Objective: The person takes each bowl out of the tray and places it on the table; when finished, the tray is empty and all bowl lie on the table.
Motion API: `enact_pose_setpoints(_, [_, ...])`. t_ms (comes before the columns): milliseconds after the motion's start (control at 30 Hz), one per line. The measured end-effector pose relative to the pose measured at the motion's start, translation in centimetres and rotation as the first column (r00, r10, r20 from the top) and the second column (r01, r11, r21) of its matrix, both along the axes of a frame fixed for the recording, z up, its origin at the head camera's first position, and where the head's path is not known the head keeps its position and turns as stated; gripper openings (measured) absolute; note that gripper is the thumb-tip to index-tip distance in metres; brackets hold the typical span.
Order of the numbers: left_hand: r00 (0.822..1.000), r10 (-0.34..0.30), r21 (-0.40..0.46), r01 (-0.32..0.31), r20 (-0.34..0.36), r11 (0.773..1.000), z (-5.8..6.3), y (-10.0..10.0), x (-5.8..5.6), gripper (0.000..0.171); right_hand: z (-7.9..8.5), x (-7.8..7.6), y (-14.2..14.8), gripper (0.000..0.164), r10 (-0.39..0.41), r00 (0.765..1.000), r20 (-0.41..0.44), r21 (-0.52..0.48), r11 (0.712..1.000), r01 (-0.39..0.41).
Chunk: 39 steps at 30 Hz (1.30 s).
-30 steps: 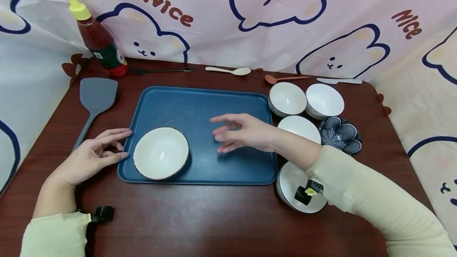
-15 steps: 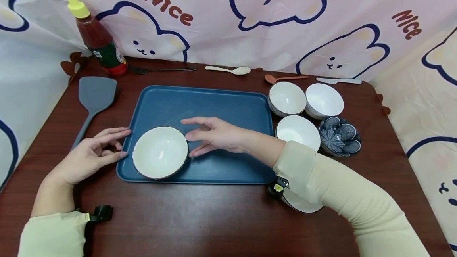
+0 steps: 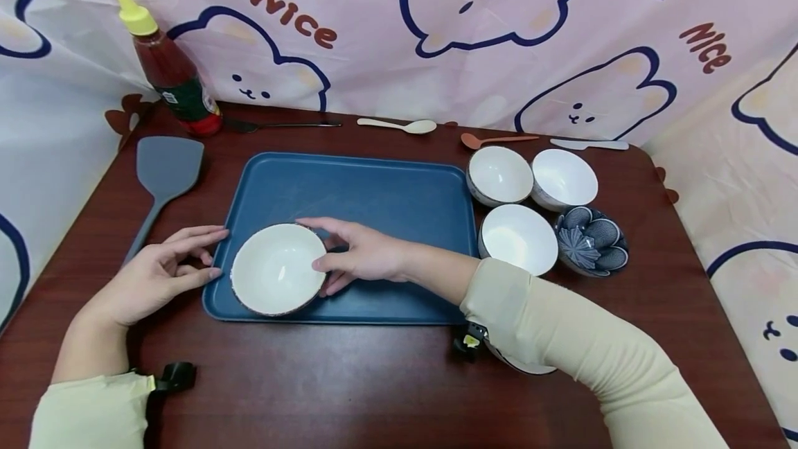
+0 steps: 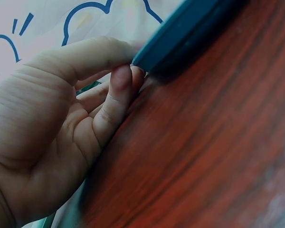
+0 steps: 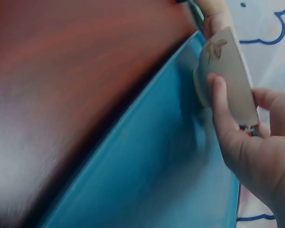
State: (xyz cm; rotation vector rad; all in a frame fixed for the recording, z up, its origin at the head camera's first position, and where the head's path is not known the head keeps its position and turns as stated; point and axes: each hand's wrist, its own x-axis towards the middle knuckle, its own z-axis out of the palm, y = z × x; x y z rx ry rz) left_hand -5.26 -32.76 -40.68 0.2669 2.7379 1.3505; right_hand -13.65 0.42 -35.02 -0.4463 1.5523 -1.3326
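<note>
A white bowl (image 3: 277, 269) with a dark rim sits upright on the left part of the blue tray (image 3: 386, 186). My right hand (image 3: 358, 251) grips its right side, thumb over the rim and fingers along the outside. The right wrist view shows a small brown motif on the bowl's outer wall (image 5: 235, 80). At the tray's left edge, my left hand (image 3: 158, 272) holds the rim (image 4: 149, 54) with thumb and curled fingers. The undersides of those fingertips are partly hidden by the tray.
Several bowls stand right of the tray, among them a white one (image 3: 519, 240) and a dark patterned one (image 3: 592, 242). A grey spatula (image 3: 168, 165) and a red sauce bottle (image 3: 177, 82) are on the left. Cutlery, including a white spoon (image 3: 399, 125), lines the back edge.
My right hand has moved left across the tray to the bowl and taken hold of its right rim. My left hand has stayed at the tray's edge.
</note>
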Motion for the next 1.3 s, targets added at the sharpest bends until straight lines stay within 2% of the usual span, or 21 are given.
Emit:
enact_pose_setpoints(200, [0.999,0.013,-0.015,-0.013,0.033,1.000,0.2,0.2,0.0,0.053,0.2,0.3,-0.3,0.063,-0.072,0.997,-0.020,0.011,0.997,0.072])
enact_pose_setpoints(433, [0.999,0.017,-0.008,-0.016,0.041,1.000,0.3,-0.4,0.7,0.054,1.2,0.5,0.5,0.063,-0.070,0.998,-0.012,0.011,0.998,0.070])
enact_pose_setpoints(700, [1.000,0.000,0.013,0.000,0.001,1.000,0.1,-0.3,0.4,0.054,2.9,0.7,2.5,0.064,-0.102,0.995,-0.012,-0.019,0.995,0.102])
enact_pose_setpoints(967, [0.999,0.016,0.001,-0.016,0.037,1.000,0.2,-0.1,0.0,0.053,4.0,0.4,4.7,0.062,-0.120,0.992,-0.041,-0.067,0.991,0.118])
enact_pose_setpoints(1133, [0.999,0.017,0.001,-0.017,0.044,1.000,0.1,-0.1,0.0,0.052,4.5,0.1,6.0,0.062,-0.141,0.989,-0.042,-0.059,0.989,0.139])
enact_pose_setpoints(1300, [1.000,0.001,0.019,-0.002,0.019,1.000,-0.1,-0.2,0.2,0.053,5.4,0.5,7.5,0.063,-0.161,0.987,-0.023,-0.030,0.987,0.160])
